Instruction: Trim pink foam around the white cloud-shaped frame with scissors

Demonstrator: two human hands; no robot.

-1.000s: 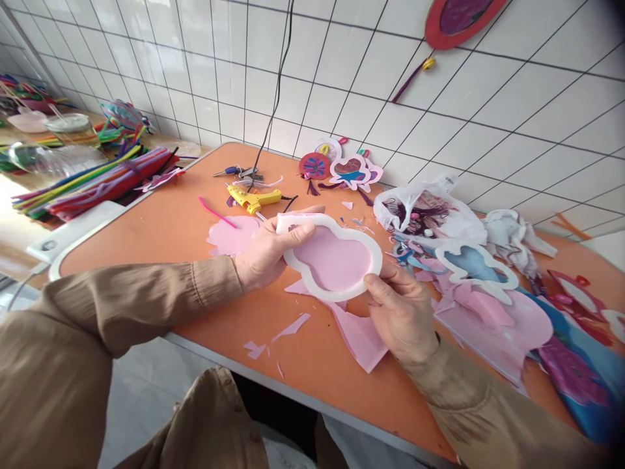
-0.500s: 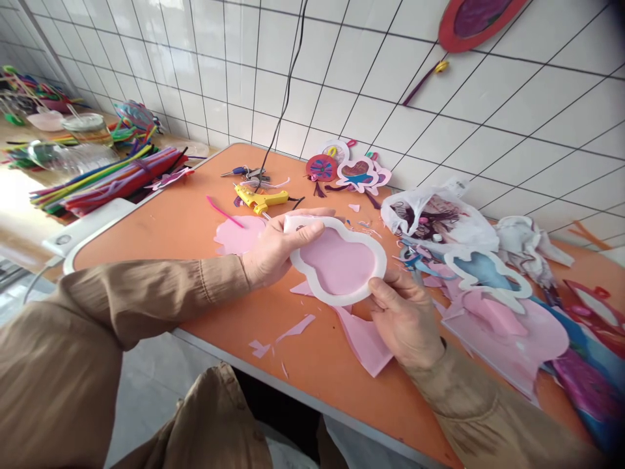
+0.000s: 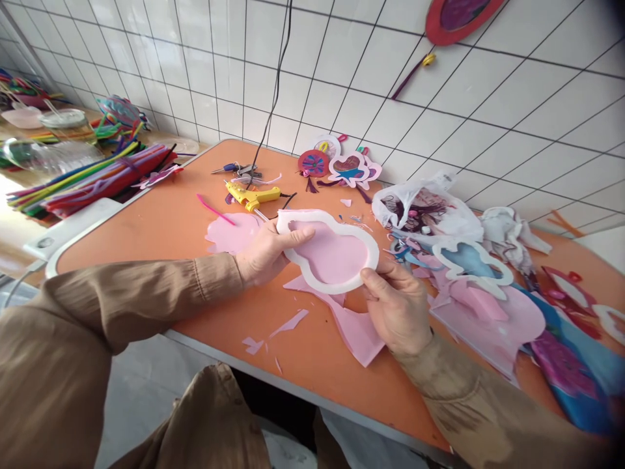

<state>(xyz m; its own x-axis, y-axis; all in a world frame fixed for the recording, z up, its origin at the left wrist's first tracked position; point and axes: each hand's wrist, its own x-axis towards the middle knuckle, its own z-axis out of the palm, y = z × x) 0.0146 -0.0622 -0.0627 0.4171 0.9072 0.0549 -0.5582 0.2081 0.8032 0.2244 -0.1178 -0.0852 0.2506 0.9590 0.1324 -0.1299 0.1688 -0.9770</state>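
Between my two hands, above the orange table, is a wavy-edged white foam frame [image 3: 319, 281] with a pink sheet [image 3: 336, 257] filling its middle. My left hand [image 3: 266, 254] grips its upper left end, the thumb lying over the front and the fingers behind. At the lower right edge, my right hand [image 3: 398, 303] pinches the rim between thumb and fingers. Beneath and below the frame lies a pink offcut [image 3: 359, 332] on the table. A pink scalloped sheet [image 3: 232, 231] rests just behind my left hand.
A yellow glue gun [image 3: 254, 194] lies behind my left hand. Decorated ornaments [image 3: 349, 168] lean on the tiled wall. At right are a plastic bag [image 3: 459, 215], a cloud-shaped frame [image 3: 493, 267] and pink sheets [image 3: 525, 319]. Bundled pipe cleaners [image 3: 107, 179] lie at far left.
The thumb of my left hand has shifted slightly on the frame, which stays held by both hands. The whole view has moved a little, so the surroundings sit further left.
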